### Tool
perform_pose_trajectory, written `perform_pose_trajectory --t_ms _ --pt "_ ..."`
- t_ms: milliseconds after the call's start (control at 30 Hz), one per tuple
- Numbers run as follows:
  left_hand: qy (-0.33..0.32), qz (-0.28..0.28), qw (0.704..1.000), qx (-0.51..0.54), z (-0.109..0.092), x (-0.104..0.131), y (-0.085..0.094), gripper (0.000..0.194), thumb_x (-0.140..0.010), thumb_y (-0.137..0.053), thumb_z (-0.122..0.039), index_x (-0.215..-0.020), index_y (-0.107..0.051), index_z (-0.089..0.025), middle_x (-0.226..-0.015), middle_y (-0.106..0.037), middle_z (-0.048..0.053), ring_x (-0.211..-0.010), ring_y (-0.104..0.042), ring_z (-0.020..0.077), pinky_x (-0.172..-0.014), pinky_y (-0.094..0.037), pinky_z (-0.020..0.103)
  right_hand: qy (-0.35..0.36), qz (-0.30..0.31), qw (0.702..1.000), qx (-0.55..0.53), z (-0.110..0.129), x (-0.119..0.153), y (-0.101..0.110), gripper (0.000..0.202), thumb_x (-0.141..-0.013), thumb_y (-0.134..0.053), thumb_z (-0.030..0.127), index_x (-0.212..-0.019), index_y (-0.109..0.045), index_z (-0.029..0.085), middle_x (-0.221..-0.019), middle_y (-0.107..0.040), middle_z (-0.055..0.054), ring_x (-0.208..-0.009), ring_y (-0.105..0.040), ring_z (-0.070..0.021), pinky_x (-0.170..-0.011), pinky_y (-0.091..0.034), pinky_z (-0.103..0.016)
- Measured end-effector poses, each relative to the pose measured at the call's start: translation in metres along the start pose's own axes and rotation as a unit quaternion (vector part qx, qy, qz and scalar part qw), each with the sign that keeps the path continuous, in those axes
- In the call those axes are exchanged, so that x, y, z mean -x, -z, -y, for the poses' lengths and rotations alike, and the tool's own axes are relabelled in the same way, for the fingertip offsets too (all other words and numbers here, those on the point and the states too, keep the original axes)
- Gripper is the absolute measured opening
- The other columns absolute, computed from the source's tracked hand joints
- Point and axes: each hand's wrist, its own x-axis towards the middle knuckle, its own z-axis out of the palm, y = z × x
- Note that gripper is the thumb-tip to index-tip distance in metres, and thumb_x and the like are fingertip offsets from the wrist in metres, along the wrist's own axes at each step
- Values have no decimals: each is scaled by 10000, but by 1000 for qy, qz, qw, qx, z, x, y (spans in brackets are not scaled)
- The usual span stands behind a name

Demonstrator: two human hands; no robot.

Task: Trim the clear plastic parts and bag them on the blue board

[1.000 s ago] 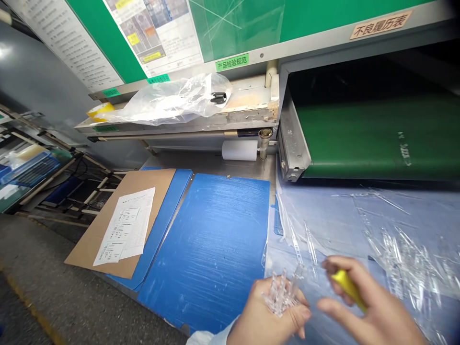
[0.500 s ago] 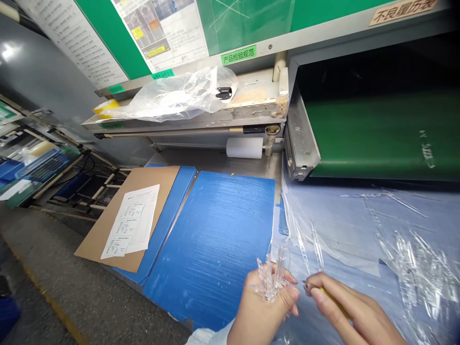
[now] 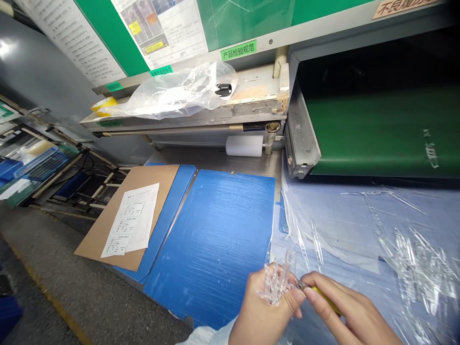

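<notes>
My left hand [image 3: 259, 309], at the lower middle of the head view, is closed around several clear plastic parts [image 3: 276, 283] that stick up above the thumb. My right hand [image 3: 347, 306] grips yellow-handled nippers [image 3: 327, 300]; fingers cover much of the handle. The small metal head of the nippers points left and meets the plastic at my left fingertips. Whether its jaws are apart is too small to tell. To the right, a loose pile of similar clear plastic pieces [image 3: 413, 268] lies on the sheet-covered worktop [image 3: 345, 220].
A blue board [image 3: 219, 230] lies left of my hands, beside brown cardboard [image 3: 158, 191] with paper forms [image 3: 138, 215]. Behind stand a white roll [image 3: 244, 145] and a shelf with a plastic bag [image 3: 172, 96]. A green conveyor belt [image 3: 377, 129] ends at the back right.
My right hand has moved left and slightly up, bringing the nippers' head from just beside my left hand to the plastic at its fingertips. The left hand has shifted slightly right.
</notes>
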Motion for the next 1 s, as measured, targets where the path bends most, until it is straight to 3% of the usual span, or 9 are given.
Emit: perform_pose_trajectory --t_ms 100,167,267,367,433,567,733,867,1000 --pt "9 4 1000 -17 0 1 0 472 -663 -696 -589 -757 -574 -143 -516 -509 -27 -484 -446 90 -518 -342 230 -23 -147 984 96 -5 2 0 158 -946 -416 348 -921 -547 262 -773 -668 28 -653 -669 -120 -541 -495 -178" --pt "14 10 1000 -23 1 3 1 462 -670 -696 -578 -755 -582 -139 -521 -510 -24 -499 -468 97 -533 -351 233 -28 -195 972 131 -11 3 3 167 -944 -414 365 -936 -542 259 -772 -679 20 -628 -673 -124 -512 -488 -176" --pt "15 10 1000 -22 4 4 4 447 -676 -702 -557 -769 -589 -134 -521 -512 -26 -509 -482 99 -547 -358 232 -46 -153 976 147 -25 -3 10 251 -940 -373 427 -904 -554 257 -794 -697 7 -660 -683 -153 -532 -500 -208" --pt "36 8 999 -20 8 2 8 451 -693 -691 -544 -842 -590 -130 -514 -528 -30 -459 -441 78 -505 -336 220 -217 -137 933 250 -50 -21 18 332 -905 -380 507 -913 -553 223 -790 -704 -35 -659 -677 -226 -536 -490 -293" --pt "49 11 999 14 10 -2 9 438 -708 -687 -517 -879 -583 -128 -501 -534 -34 -439 -425 72 -485 -332 213 -277 -95 911 290 -68 -38 17 300 -879 -477 491 -907 -561 204 -732 -690 -36 -657 -665 -242 -547 -472 -308" --pt "73 1 985 154 12 -9 8 308 -697 -712 -372 -832 -562 -139 -551 -590 -11 -506 -536 101 -583 -418 245 -289 -1 905 310 -90 -75 -1 231 -926 -497 370 -892 -596 164 -734 -655 -13 -676 -636 -168 -626 -491 -304" --pt "139 -5 963 230 18 -16 12 314 -565 -793 -243 -748 -556 -147 -612 -590 -24 -499 -564 108 -594 -445 275 -312 46 895 315 -96 -101 -17 252 -921 -530 372 -989 -607 142 -891 -644 -25 -763 -625 -144 -714 -523 -345" --pt "164 -19 950 266 25 -22 16 398 -486 -844 -216 -764 -566 -153 -525 -508 -66 -459 -459 60 -526 -396 228 -317 42 903 287 -99 -101 -9 241 -913 -543 370 -966 -613 145 -923 -640 -33 -797 -619 -150 -732 -517 -350" --pt "171 -28 946 274 30 -26 16 430 -487 -842 -265 -785 -551 -158 -500 -467 -83 -419 -392 36 -458 -311 193 -331 -5 915 232 -103 -91 7 235 -918 -525 373 -958 -595 152 -849 -616 -12 -733 -597 -141 -698 -499 -337"
